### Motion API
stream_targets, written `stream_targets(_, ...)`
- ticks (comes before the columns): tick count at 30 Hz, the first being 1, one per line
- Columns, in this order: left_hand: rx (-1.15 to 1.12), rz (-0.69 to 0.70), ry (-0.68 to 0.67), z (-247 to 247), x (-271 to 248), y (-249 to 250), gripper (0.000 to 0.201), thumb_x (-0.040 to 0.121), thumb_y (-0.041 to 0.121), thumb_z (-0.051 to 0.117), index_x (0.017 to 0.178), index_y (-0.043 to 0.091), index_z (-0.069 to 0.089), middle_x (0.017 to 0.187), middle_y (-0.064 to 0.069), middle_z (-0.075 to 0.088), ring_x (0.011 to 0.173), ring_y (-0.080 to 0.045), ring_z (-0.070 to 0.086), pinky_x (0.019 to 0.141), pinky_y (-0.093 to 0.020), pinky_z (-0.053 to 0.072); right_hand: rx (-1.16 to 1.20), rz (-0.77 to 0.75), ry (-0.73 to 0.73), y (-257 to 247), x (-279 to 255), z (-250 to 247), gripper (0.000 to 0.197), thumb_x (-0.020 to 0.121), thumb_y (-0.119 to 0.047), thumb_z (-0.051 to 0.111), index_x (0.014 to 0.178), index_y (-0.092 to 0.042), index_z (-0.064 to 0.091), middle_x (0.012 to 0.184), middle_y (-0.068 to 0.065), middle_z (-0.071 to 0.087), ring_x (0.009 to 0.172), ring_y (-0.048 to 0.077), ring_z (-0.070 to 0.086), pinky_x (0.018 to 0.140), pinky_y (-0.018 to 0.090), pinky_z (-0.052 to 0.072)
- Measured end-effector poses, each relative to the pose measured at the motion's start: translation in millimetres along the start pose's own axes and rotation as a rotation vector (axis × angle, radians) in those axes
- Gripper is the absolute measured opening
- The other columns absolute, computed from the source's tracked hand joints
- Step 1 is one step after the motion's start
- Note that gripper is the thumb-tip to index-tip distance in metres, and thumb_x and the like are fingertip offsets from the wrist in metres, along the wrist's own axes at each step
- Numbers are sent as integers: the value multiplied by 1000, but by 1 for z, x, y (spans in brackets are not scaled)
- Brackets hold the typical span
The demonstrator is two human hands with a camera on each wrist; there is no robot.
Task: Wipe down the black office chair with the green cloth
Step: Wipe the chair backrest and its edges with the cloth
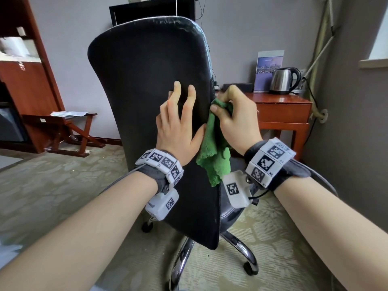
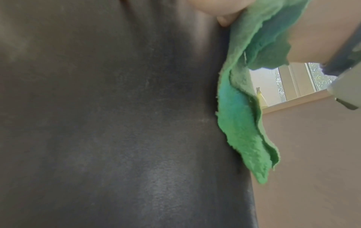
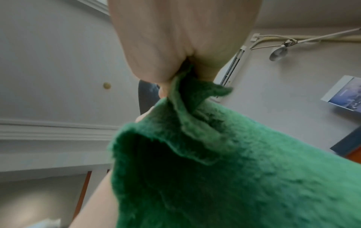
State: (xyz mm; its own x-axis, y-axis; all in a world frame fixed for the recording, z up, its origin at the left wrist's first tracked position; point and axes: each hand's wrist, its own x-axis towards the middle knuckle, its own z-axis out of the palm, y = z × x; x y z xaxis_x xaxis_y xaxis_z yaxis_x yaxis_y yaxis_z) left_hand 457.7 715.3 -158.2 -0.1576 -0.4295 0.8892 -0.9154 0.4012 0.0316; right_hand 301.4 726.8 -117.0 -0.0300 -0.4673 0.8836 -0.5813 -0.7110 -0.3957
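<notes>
The chair (image 1: pixel 147 101) stands in the middle of the room with its tall back turned toward the person, a broad slab of black leather-like covering, smooth and faintly scuffed, rounded at the top corners and narrowing toward the bottom. Below it a chrome base (image 1: pixel 237 244) fans out on casters over the patterned carpet (image 1: pixel 52 185), so I would expect the whole thing to roll or swivel under a firm push; bracing it by the back looks sensible. The left hand (image 1: pixel 178 124) does just that, lying flat on the back with fingers spread and straight, holding nothing. The right hand (image 1: pixel 237 118) is at the back's right edge, its fingers curled tight around a bunched top of the cloth (image 1: pixel 212 152). The cloth is green, fuzzy and limp, with ragged edges, hanging in loose folds against the chair's edge; it looks light and soft, easy to crumple, best gripped in a wad as it is. Behind, on a reddish wooden surface (image 1: pixel 283 101), sits a steel kettle (image 1: pixel 283 80).
</notes>
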Motion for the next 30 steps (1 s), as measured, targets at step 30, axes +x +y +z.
stream_targets(30,-53,79,61,-31,41,-13,79,89,45,46,154,6,21,163,-17,5,143,-37,27,113,-52,32,44,-24,141,-51,79,-4,20,80,-17,73,73,-11,55,66,-12,52,62,0,47,61,6,33)
